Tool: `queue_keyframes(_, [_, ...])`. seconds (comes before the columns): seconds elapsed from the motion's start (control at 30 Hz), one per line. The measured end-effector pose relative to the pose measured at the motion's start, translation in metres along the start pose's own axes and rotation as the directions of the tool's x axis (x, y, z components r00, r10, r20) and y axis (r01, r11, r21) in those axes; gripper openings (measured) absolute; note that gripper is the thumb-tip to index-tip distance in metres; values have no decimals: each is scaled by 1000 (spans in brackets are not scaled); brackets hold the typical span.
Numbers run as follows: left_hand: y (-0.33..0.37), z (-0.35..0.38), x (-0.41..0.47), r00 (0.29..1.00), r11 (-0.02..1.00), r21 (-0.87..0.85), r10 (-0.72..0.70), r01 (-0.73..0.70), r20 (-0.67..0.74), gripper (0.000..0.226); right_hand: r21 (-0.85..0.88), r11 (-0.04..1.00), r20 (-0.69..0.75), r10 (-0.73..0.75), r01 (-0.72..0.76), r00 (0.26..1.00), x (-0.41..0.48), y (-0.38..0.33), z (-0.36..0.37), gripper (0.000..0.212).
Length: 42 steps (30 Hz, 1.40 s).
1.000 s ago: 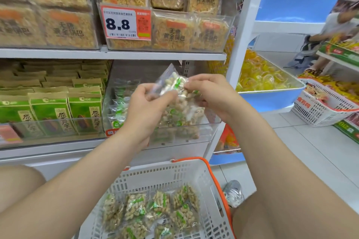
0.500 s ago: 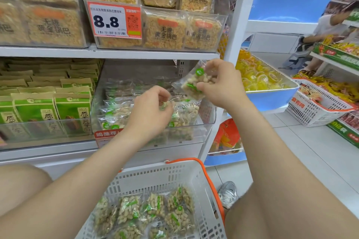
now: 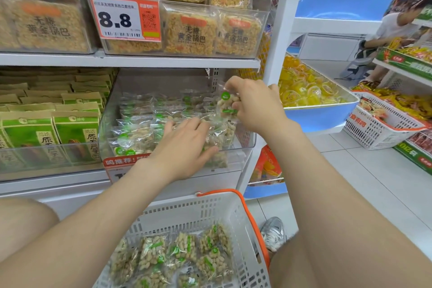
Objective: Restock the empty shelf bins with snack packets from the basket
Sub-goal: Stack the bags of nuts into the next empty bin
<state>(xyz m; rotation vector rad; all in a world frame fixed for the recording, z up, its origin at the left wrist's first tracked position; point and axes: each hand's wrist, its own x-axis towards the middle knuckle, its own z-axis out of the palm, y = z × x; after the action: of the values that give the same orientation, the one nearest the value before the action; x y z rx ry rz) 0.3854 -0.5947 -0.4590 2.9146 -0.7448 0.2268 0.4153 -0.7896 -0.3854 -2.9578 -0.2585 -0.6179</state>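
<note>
A clear shelf bin on the lower shelf holds several clear snack packets with green labels. My right hand pinches one such packet above the bin's right end. My left hand lies inside the bin with fingers spread, pressing on the packets at the front. Below, the white basket with an orange handle holds several more of the same packets.
Green boxed snacks fill the bin to the left. Rice-cracker packs and an 8.8 price tag sit on the shelf above. A blue tub of yellow jellies is right of the upright. Another basket and a person stand at far right.
My right hand carried its packet down and back over the bin's right end. My left hand let go of the packets it set down and now presses flat on them.
</note>
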Motion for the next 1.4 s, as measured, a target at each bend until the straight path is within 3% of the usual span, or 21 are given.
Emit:
queue_keyframes(0.2, [-5, -2, 1, 999, 999, 10, -36, 37, -12, 55, -94, 990, 173, -92, 109, 981, 3, -11, 7, 51])
queue_keyframes(0.4, [-6, 3, -2, 999, 999, 3, -45, 45, -16, 42, -110, 989, 330, -55, 96, 942, 8, -2, 24, 46])
queue_keyframes(0.7, [-9, 9, 3, 999, 996, -81, -20, 22, 32, 29, -174, 955, 371, -161, 239, 914, 5, -1, 41, 49])
queue_keyframes(1.0, [-10, 7, 6, 999, 986, -167, -9, 16, 41, 15, -241, 861, 503, -284, 448, 816, 12, 2, 41, 41])
queue_keyframes(1.1, [-10, 7, 6, 1000, 983, -180, -14, 18, 27, 13, -247, 857, 498, -288, 452, 818, 11, 2, 43, 39])
queue_keyframes(1.27, [-6, 8, 5, 999, 982, -187, -32, 32, 3, 12, -280, 886, 363, -259, 370, 895, 7, 9, 47, 27])
queue_keyframes(1.4, [-4, 9, 3, 999, 985, -167, -37, 37, 1, 13, -189, 930, 348, -237, 316, 907, 8, 9, 44, 22])
